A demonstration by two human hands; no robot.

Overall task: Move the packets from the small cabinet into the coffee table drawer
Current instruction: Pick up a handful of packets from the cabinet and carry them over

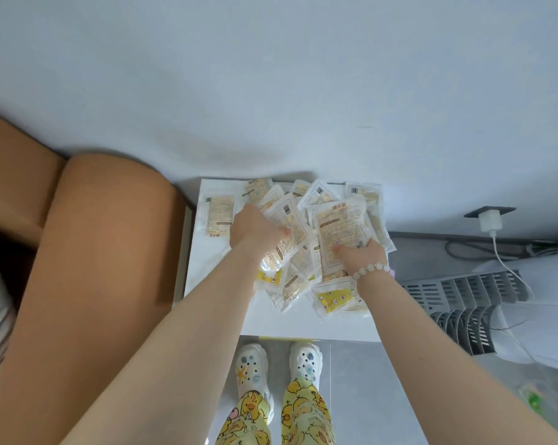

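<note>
Two hands worked over the cabinet (303,326) top: the right hand (362,253) pinched one packet (338,232) by its near edge, the left hand (255,231) curled round others in the packets (300,258) heaped mid-top. Squaring a stack before lifting would likely stop slippery ones sliding off the far edge.

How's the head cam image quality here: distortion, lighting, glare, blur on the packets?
Head view: wide-angle stretch toward the corners. Head view: soft even light, with a faint shadow on the wall behind the cabinet top. Head view: packets look pale and washed out, small print unreadable; left hand and right hand show no clear motion smear.
</note>
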